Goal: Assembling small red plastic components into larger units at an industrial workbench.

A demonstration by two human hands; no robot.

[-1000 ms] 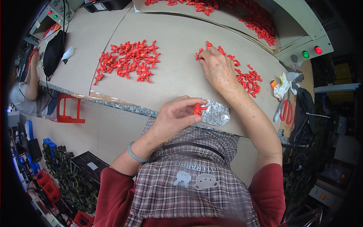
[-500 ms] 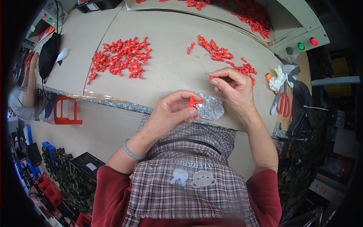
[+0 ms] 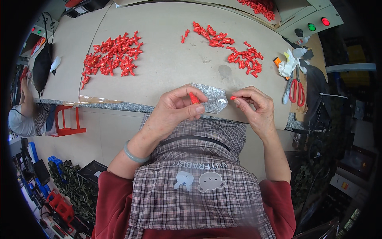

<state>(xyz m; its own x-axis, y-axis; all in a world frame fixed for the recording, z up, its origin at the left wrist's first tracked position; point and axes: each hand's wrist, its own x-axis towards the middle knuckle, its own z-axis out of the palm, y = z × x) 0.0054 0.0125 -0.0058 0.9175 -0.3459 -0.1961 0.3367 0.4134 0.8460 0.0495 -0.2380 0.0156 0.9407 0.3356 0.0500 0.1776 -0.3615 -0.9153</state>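
Note:
Between the thumb and fingers of my left hand is a red plastic figure, partly covered by the fingers. My right hand pinches a small red plastic part at its fingertips, apart from the left hand. Between the hands, at the table's near edge, a small round clear dish sits on a grey speckled patch. A heap of red figures lies to the left on the table. Loose red parts lie farther off to the right, with more red pieces beyond them.
Red-handled scissors and crumpled white tissue lie at the table's right side. A machine panel with lit buttons stands at the far right. At left are a black bag, a red stool and another person's arm.
My right hand has come nearer to me with the small red part, down beside the clear dish. The red figure in my left hand has turned. The whole view has shifted slightly.

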